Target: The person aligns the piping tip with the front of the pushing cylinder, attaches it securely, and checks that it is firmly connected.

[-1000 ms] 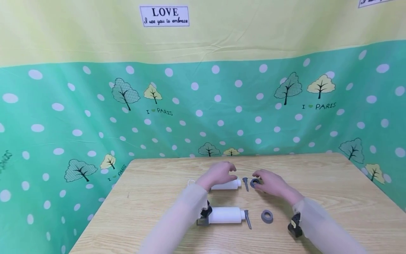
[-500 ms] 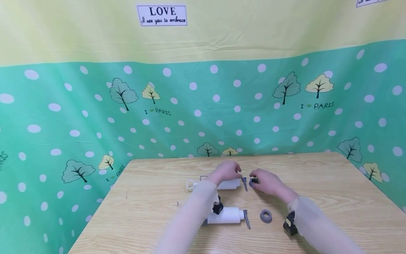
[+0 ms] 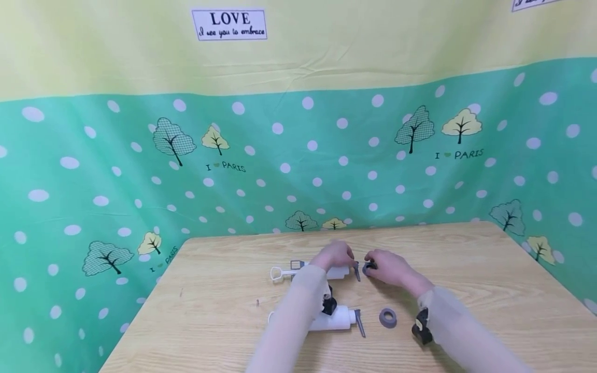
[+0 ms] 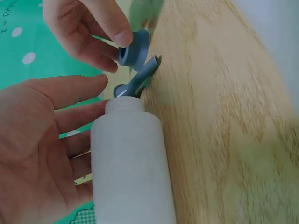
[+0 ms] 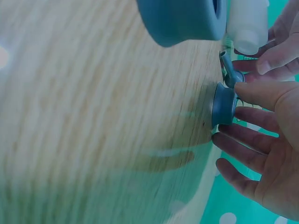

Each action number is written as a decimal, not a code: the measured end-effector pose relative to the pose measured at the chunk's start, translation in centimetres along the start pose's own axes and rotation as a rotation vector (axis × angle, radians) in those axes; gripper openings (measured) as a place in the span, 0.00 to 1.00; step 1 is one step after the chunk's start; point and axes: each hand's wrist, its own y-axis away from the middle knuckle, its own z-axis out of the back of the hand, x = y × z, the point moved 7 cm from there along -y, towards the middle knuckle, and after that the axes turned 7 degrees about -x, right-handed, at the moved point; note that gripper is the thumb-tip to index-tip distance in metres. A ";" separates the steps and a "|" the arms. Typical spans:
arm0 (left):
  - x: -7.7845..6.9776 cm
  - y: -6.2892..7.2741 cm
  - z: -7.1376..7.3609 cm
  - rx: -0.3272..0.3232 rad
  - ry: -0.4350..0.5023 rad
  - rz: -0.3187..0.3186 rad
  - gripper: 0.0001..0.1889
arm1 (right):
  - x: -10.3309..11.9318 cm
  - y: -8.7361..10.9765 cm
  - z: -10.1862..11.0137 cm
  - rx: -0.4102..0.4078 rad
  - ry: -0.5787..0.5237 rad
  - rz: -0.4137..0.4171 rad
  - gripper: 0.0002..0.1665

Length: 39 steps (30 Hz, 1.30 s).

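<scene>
Reaching rightward over the rear white bottle (image 4: 128, 163), the left hand (image 3: 335, 256) had advanced within the last second to the gray tapered nozzle (image 4: 140, 80) just off the bottle's neck; its fingers stood apart, and I could not tell whether they touched. The right hand (image 3: 391, 267) pinched the gray flanged collar (image 5: 223, 105) just beyond the nozzle, over the bench (image 3: 224, 259). From my remote station, I judged that both hands now attended to neighboring parts, none yet joined.

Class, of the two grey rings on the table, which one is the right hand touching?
The far grey ring, nearer the green curtain: the right hand pinches it. The near grey ring sits untouched, closer to the head camera.
</scene>
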 end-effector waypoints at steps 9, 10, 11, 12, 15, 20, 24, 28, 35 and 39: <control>0.2 -0.2 -0.3 -0.002 0.000 0.020 0.05 | 0.5 -0.2 0.0 0.003 0.038 0.038 0.19; 0.1 -0.2 -0.3 -0.003 -0.001 0.027 0.04 | 0.6 -0.2 0.1 0.002 0.044 0.041 0.18; 0.1 -0.3 -0.3 -0.004 -0.006 0.031 0.04 | 0.7 -0.2 0.1 0.000 0.052 0.048 0.18; 0.1 -0.3 -0.3 -0.006 -0.013 0.036 0.03 | 0.7 -0.2 0.1 0.000 0.058 0.052 0.17; 0.1 -0.3 -0.4 -0.019 -0.025 0.061 0.08 | 0.7 -0.3 -0.1 -0.003 0.075 0.054 0.16; 0.3 -0.4 -0.5 -0.050 -0.027 0.090 0.15 | 0.6 -0.2 -0.2 -0.014 0.074 0.040 0.17; 0.3 -0.5 -0.3 -0.070 -0.016 0.082 0.16 | 0.6 -0.2 0.1 -0.048 0.002 0.032 0.16; 0.1 -0.5 0.2 -0.098 0.006 0.060 0.18 | 0.6 -0.2 0.6 -0.084 -0.113 0.023 0.13; -0.3 -0.4 1.3 -0.156 0.032 0.004 0.11 | 0.1 0.2 1.2 -0.123 -0.233 -0.035 0.24; -0.4 -0.1 2.1 -0.185 0.040 -0.006 0.04 | -0.2 0.7 1.4 -0.131 -0.282 -0.057 0.31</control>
